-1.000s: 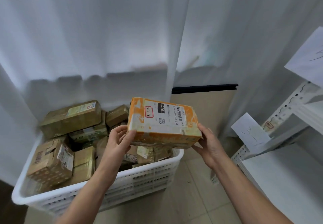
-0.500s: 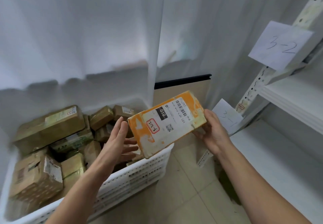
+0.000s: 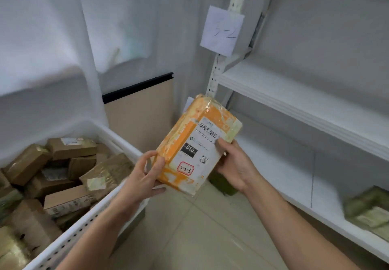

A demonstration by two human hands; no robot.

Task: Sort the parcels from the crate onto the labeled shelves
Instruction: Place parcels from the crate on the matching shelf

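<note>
Both hands grip the orange parcel (image 3: 197,143) in the air; the left hand (image 3: 143,177) curls around its near left corner, thumb on the top face and fingers tucked beneath; the right hand (image 3: 233,164) clasps the right long edge, thumb pressed on the white shipping label and the other fingers hidden under the box. The parcel is tilted, long axis pointing away, with its handwritten red-framed tag at the near end; it hangs between the white crate (image 3: 80,234) at left and the white shelves (image 3: 294,93) at right, just in front of the perforated upright (image 3: 219,67). A paper label (image 3: 222,30) with blurred handwriting hangs on that upright; brown parcels (image 3: 69,147) fill the crate; a greenish parcel (image 3: 370,213) lies on the lower shelf at near right.

Half a second ago the left hand is flat and spread beside the parcel's left end; now it closes on the corner; the parcel has swung from lying crosswise over the crate's rim to pointing away, nearer the shelves.
</note>
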